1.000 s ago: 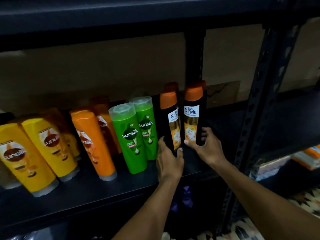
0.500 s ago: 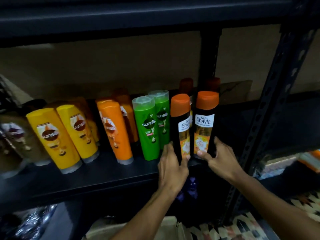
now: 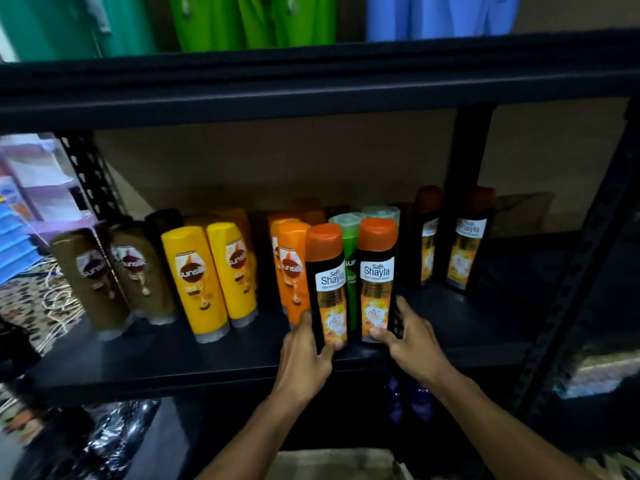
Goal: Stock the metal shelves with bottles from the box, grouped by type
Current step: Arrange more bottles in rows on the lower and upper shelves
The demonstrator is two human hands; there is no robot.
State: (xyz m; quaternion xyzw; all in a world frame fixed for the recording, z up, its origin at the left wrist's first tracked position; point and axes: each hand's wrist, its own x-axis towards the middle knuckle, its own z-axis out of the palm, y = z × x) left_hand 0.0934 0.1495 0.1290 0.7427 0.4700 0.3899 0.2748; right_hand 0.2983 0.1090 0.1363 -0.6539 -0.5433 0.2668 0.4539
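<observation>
At the bottom edge, nearest the camera, the open top of a cardboard box (image 3: 332,463) shows between the two forearms. Above it the left hand (image 3: 304,358) grips the foot of a black Shayla bottle (image 3: 325,271) with an orange cap, fingers on its left side and thumb across the lower label. Just beside it, the right hand (image 3: 412,344) grips a second black Shayla bottle (image 3: 377,268) of the same kind, thumb on the front and fingers curled round its right side. Both bottles stand upright, close together at the front of the middle shelf (image 3: 173,365); the hands hide whether their bases touch it. Directly behind them are green bottles (image 3: 350,233), mostly covered. To the left on the same shelf stand orange bottles (image 3: 291,251), then yellow bottles (image 3: 197,271), then brown bottles (image 3: 93,271), each group side by side and leaning in the wide-angle view. Further back and to the right, apart from the held pair, two more Shayla bottles (image 3: 467,237) stand either side of a black upright post (image 3: 467,150). Farthest up, the upper shelf (image 3: 311,84) carries green bottles of two shades (image 3: 214,19) and blue bottles (image 3: 433,15), cut off by the frame.
</observation>
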